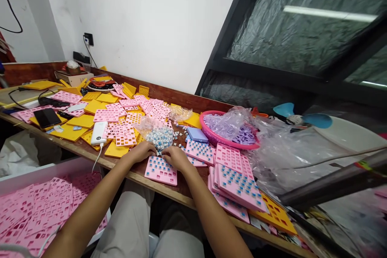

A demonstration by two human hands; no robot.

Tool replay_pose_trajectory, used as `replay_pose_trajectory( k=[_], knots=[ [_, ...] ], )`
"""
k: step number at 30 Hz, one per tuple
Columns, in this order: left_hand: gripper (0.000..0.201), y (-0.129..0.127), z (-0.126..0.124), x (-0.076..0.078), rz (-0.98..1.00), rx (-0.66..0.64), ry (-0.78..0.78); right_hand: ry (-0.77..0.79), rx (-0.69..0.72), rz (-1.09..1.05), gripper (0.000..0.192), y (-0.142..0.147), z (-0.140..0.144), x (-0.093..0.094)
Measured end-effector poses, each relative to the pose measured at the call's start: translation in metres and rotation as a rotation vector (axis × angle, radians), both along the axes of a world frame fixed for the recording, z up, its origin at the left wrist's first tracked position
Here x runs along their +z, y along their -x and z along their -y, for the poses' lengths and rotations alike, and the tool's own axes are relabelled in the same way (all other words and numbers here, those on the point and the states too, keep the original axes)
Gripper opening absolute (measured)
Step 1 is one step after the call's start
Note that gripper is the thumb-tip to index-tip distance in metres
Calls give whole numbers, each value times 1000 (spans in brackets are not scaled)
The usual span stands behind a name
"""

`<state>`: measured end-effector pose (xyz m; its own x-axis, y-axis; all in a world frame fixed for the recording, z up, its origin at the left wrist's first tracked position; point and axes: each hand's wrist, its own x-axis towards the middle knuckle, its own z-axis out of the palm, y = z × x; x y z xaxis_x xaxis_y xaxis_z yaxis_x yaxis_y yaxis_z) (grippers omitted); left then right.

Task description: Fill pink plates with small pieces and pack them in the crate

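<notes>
A pink panel with square cutouts (160, 171) lies at the table's front edge before me, many of its cutouts filled with small blue-and-white keyboard switches. Just behind it is a heap of loose switches (160, 138), spilling from a clear bag. My left hand (145, 151) rests by the panel's far left corner, fingers curled together at the heap's near edge. Close on the right, my right hand (175, 157) reaches over the panel's far right corner, its fingers also bent together. Whatever either set of fingertips pinches is too small or hidden to make out.
At right are stacked pink panels with switches (238, 185) and a pink basket of purple pieces (204, 129). Yellow panels (83, 122), a phone (46, 117) and a white power bank (98, 133) crowd the left. A bin of pink sheets (45, 205) stands below the table.
</notes>
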<state>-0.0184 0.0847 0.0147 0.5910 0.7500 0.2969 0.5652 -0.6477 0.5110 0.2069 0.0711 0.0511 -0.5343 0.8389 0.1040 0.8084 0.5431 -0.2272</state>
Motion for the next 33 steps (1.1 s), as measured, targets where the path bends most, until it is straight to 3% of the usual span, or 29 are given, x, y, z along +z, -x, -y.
replay_pose_trajectory(
  k=[5, 13, 17, 21, 25, 28, 33],
  knots=[
    [16, 7, 0, -4, -27, 84, 0, 27, -88, 219, 16, 19, -13, 2],
    [13, 9, 14, -4, 39, 181, 33, 19, -102, 203, 15, 21, -4, 1],
    [23, 7, 49, 6, 218, 207, -42, 1, -71, -33, 12, 1, 9, 3],
    [23, -2, 91, 12, 172, 126, -75, -19, 55, -411, 17, -24, 44, -2],
    [17, -19, 110, 4, -15, 171, -181, -28, 98, -392, 10, -25, 77, -17],
    [19, -31, 113, -8, -144, 232, -325, -97, 149, -317, 9, -14, 84, -27],
    [22, -34, 110, -23, -108, 251, -410, -179, 179, -275, 14, -6, 83, -37]
  ],
)
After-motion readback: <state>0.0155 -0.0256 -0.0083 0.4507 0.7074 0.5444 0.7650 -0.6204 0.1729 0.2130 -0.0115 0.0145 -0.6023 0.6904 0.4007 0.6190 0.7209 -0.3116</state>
